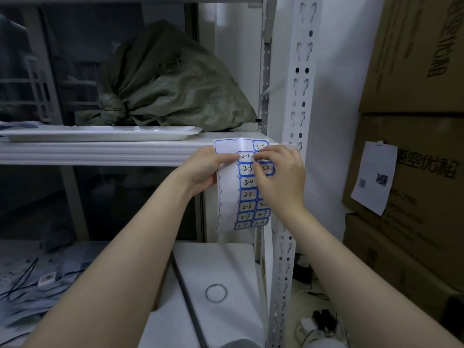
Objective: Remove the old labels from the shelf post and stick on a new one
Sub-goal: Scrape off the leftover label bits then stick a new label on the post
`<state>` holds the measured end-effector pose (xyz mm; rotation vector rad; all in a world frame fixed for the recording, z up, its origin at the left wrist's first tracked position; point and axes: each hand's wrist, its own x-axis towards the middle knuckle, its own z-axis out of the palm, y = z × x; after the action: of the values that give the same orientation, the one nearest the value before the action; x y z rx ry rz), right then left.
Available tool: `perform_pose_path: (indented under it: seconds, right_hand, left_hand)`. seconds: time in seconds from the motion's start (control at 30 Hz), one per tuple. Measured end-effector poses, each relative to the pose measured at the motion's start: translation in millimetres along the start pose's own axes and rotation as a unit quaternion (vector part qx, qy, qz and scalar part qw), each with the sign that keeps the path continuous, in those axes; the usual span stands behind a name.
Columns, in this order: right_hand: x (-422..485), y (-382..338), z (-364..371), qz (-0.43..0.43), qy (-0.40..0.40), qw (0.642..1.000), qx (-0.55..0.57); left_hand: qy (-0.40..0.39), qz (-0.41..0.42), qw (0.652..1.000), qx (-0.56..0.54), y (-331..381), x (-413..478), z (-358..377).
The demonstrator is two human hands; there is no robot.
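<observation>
A: Nearest you are your own bare forearms, rising from the bottom edge; below them sits a white box (221, 272) with a clear ring (216, 293) lying on its top, and loose cables (22, 280) to the left.

B: And the room around me?

A: A white metal shelf (100, 150) runs across at hand height; on it rests a white tray (100, 133) with a knotted green sack (173, 89) behind it; the slotted white shelf post (300, 79) stands upright just right of the shelf end; stacked cardboard boxes (414, 59) fill the right side, one with a paper slip (374, 177) taped to it; the light is dim.

B: Where is the label sheet?

A: Your label sheet (227, 187) hangs in front of the shelf edge, just left of the post; its long axis runs top to bottom, tilted slightly, printed face towards you; blue-bordered labels marked 2-2 down to 2-7 form one column, 3-numbers the next; the left column is already bare.

B: My hands?

A: Your left hand (203, 172) pinches the sheet's upper left edge, thumb across the front; your right hand (278, 177) has its fingertips closed on the label marked 2-2 (244, 156) near the top; whether it has lifted from the backing, I cannot tell.
</observation>
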<state>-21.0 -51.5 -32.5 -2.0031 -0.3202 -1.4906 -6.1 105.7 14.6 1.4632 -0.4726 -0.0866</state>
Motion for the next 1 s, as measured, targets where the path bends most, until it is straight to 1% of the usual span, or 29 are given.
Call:
perform_pose_path:
  seconds: [0.13, 0.4, 0.6, 0.77, 0.9, 1.0]
  right_hand:
    - [0, -3, -3, -0.008, -0.016, 0.999, 0.035]
    - [2, -1, -7, -0.003, -0.008, 0.999, 0.036]
    - [4, -5, -7, -0.003, 0.016, 0.997, 0.070]
    - [8, -11, -8, 0.012, 0.006, 0.992, 0.126]
    - [12, -15, -10, 0.012, 0.006, 0.991, 0.134]
    - [14, -19, -12, 0.018, -0.006, 0.989, 0.149]
  left_hand:
    - [-0.014, 0.000, 1.000, 0.008, -1, 3, 5]
    - [-0.073, 0.033, 0.997, 0.019, -4, -3, 5]
    - [-0.045, 0.065, 0.997, 0.016, -5, -5, 3]
    - [-0.046, 0.089, 0.995, 0.011, -1, -7, -1]
    - [-0.056, 0.089, 0.994, -0.002, 0, -8, -3]
    - [-0.050, 0.093, 0.994, -0.010, 2, -8, -3]
